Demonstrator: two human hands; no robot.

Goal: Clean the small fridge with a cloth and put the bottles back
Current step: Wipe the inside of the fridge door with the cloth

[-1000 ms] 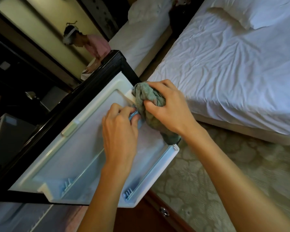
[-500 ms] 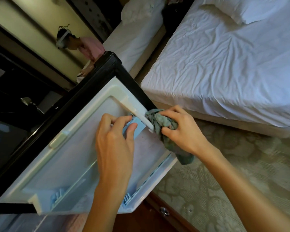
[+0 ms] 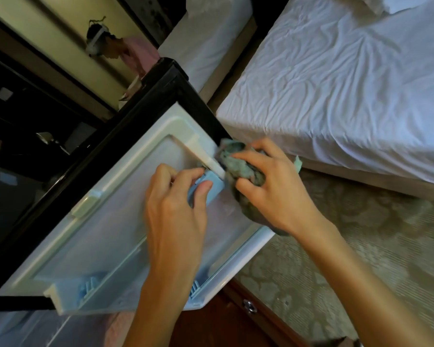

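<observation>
The small fridge's door [image 3: 105, 221] stands open with its white inner liner facing me, black frame around it. My left hand [image 3: 176, 209] pinches a light blue plastic clip [image 3: 208, 189] on the door's shelf rail, thumb over its front. My right hand [image 3: 273, 186] grips a bunched green cloth [image 3: 236, 161] and presses it against the door's white edge strip beside the clip. No bottles are in view.
A bed with a crumpled white sheet [image 3: 348, 91] lies close on the right. Patterned carpet [image 3: 361, 259] covers the floor below it. A wooden cabinet front with a metal knob [image 3: 249, 306] sits under the door. A mirror [image 3: 60, 46] at upper left reflects a person.
My right hand with the cloth slid down the door's edge strip, then back up onto it. My left hand keeps its pinch on the blue clip.
</observation>
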